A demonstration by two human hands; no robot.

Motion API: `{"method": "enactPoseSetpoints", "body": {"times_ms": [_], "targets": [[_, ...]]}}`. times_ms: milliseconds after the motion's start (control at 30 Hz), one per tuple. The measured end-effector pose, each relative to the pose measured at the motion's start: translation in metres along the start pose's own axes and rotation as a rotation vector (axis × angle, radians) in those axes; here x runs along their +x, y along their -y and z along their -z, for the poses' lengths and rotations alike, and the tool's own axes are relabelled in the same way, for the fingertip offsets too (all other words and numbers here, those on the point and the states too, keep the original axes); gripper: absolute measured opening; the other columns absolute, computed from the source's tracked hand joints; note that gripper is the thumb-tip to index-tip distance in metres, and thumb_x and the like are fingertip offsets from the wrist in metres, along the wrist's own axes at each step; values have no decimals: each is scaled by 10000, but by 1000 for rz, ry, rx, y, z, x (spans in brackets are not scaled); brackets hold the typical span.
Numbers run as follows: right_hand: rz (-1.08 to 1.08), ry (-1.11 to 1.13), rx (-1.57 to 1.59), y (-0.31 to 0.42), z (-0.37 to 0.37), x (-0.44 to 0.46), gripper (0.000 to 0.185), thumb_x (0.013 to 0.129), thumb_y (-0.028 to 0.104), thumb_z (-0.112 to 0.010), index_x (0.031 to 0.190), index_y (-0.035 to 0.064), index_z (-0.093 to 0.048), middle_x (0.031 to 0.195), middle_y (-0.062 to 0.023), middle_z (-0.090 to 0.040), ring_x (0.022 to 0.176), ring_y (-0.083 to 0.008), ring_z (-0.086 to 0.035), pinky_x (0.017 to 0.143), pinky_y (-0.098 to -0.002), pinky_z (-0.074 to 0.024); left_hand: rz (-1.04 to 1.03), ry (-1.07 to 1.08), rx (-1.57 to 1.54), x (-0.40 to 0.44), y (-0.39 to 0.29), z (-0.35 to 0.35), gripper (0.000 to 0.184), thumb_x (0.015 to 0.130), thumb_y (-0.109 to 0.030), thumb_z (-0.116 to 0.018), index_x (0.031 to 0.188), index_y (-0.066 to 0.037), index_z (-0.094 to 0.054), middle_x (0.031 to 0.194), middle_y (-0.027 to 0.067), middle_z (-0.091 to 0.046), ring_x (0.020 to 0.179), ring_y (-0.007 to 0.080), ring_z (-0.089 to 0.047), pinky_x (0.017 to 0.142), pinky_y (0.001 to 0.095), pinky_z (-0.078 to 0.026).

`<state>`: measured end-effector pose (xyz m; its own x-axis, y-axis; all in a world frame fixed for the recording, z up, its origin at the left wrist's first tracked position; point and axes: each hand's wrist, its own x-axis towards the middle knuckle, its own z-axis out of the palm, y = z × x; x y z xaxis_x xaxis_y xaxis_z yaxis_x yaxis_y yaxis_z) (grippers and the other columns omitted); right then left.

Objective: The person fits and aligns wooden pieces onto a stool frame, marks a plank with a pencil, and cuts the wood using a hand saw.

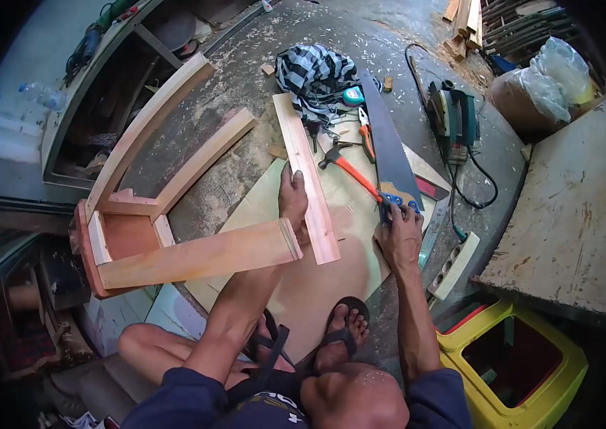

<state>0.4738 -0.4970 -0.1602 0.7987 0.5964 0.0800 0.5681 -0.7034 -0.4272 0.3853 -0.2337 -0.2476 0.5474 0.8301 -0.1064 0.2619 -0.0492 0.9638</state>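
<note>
My left hand (293,199) is closed around the edge of a narrow wooden board (306,175), held tilted above a plywood sheet (256,207). My right hand (402,239) is closed at the handle end of a claw hammer (353,173) with an orange shaft. Directly under those fingers lies the blue-and-tan handle of a handsaw (385,136), partly covered. To my left, a wooden frame with legs (199,256) lies on its side, one leg passing over my left forearm.
Pliers (367,136), a tape measure (352,96) and a checked cloth (315,71) lie ahead. A corded power planer (452,118) and a power strip (455,266) are at right. A yellow plastic stool (564,350) stands lower right, near a large board (568,214).
</note>
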Motion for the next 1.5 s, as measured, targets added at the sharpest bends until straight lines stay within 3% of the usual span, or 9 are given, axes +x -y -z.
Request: {"method": "enactPoseSetpoints", "body": {"times_ms": [333,567,800,833,933,1000,1133,1400,1500], "targets": [[-61,-62,120,7,-3,-26,532,799,84,-709,1314,28,-587,1303,-221,-563,1189,-434,-516,1044,-506,-423,222,-29,-96,-60,-54,8,521,1085,-255,-442,1540,-39,-306,1353,221,-574,1201,317,-580,1039,408,-442],[-105,-37,90,-8,-9,-11,493,824,42,-653,1313,12,-591,1341,-247,-533,1199,-437,-527,1047,-499,-428,404,41,-26,-59,-57,15,550,1067,-265,-465,1528,4,-332,1502,235,-469,1371,344,-461,1145,430,-357],[-100,150,138,-41,-7,18,497,826,4,-556,1322,20,-533,1161,-259,-583,1098,-478,-574,960,-506,-483,311,102,-55,-52,-34,26,526,1025,-224,-519,1481,19,-424,1461,271,-489,1270,348,-567,1083,432,-446],[-61,167,153,-44,-8,20,451,818,11,-561,1269,23,-541,1128,-255,-586,1084,-472,-579,932,-509,-489,-28,62,227,-67,-29,33,518,1012,-216,-534,1461,28,-449,1418,280,-521,1247,350,-585,1062,430,-464],[-69,191,178,-42,-5,19,348,808,26,-577,1155,22,-548,1066,-253,-590,1046,-462,-586,886,-519,-488,-158,-80,268,-93,-16,40,457,989,-180,-567,1399,18,-526,1255,264,-626,1215,359,-610,998,433,-493],[-114,205,194,-41,-7,14,292,806,35,-588,1095,19,-548,1037,-255,-591,1021,-460,-588,869,-525,-481,-455,129,688,-130,-30,66,370,993,-171,-565,1320,-1,-591,1155,225,-671,1149,354,-645,931,443,-513],[-71,160,113,-42,-21,14,306,782,40,-580,1079,-31,-549,1043,-273,-605,1006,-478,-592,912,-545,-471,-38,45,414,-191,-64,85,247,992,-134,-575,1183,0,-654,1071,195,-692,955,346,-702,819,417,-556],[-57,134,117,-44,-29,10,331,778,33,-574,1100,-45,-572,1048,-286,-624,1046,-482,-579,956,-537,-453,-18,95,323,-193,-103,113,206,990,-128,-552,1110,1,-659,1059,213,-684,928,387,-682,793,436,-557],[27,161,96,-39,-19,4,446,797,0,-569,1240,-41,-546,1118,-293,-620,1115,-485,-558,1012,-531,-434,-98,145,390,-185,-141,126,192,989,-124,-553,1096,-6,-661,1050,200,-691,956,378,-679,843,442,-552]]}}
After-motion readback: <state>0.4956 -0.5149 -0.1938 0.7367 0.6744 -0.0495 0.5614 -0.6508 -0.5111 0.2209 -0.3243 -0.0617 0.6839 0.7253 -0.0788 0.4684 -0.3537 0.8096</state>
